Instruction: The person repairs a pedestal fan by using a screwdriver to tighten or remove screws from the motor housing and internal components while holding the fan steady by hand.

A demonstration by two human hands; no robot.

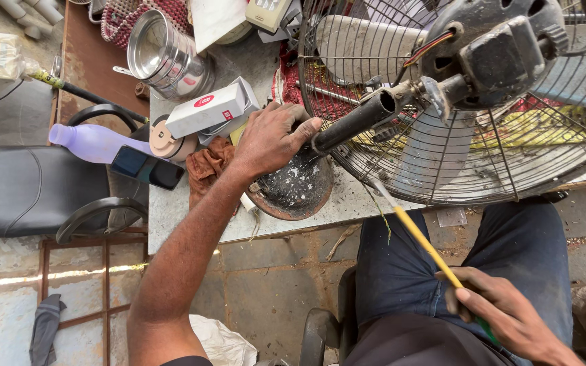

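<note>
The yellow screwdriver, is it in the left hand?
No, the right hand holds the yellow screwdriver; the left hand rests on the fan's black stem.

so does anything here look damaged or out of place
Yes. The grey metal-caged fan lies tipped on the worktable, its black motor housing grimy with coloured wires exposed. The left hand grips its black pole; the right hand holds a yellow-shafted screwdriver.

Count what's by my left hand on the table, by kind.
Bottle: 1
Phone: 1
Box: 1
Steel pot: 1
Rag: 1
Fan: 1
Total: 6
</note>
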